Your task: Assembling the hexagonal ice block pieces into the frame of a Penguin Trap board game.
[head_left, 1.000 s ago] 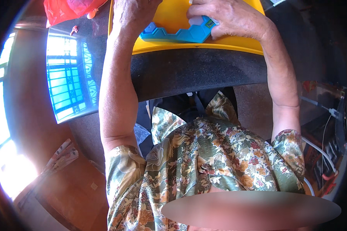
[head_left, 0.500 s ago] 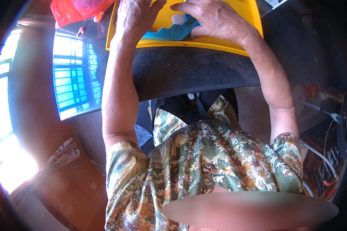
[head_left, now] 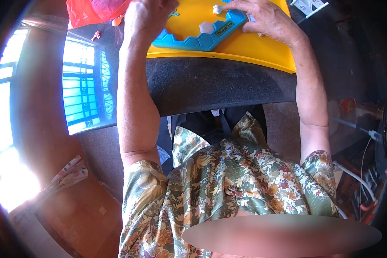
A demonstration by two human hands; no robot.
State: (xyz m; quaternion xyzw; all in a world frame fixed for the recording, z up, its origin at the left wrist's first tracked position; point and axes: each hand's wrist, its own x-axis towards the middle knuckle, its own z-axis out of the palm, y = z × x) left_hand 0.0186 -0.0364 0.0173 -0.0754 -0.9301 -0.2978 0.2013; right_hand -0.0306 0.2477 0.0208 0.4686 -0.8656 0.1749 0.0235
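A blue frame with a stepped, honeycomb-like inner edge (head_left: pixel 198 43) lies in a yellow tray (head_left: pixel 245 51). One white hexagonal tile (head_left: pixel 206 28) sits against its inner side. My right hand (head_left: pixel 273 21) is at the frame's right end, thumb and forefinger spread apart. A pale piece (head_left: pixel 252 18) shows between them; whether it is held I cannot tell. Past the frame stands a small white figure (head_left: pixel 217 9), close to my right fingertips. My left hand (head_left: pixel 146 17) is over the tray's left side, its fingers partly cut off by the upper edge. Beside them lies a small blue piece (head_left: pixel 173 14).
The tray rests on a dark, glossy tabletop (head_left: pixel 219 81). To its left are a red plastic bag (head_left: pixel 86 13), an orange bead-like thing (head_left: pixel 116 21) and a small red figure (head_left: pixel 96 35). A white openwork piece (head_left: pixel 309 7) lies beyond the tray's right side.
My right hand has moved right, off the lettered part of the blue frame, leaving more of it in sight. Tray and frame appear slightly lower and farther right in view.
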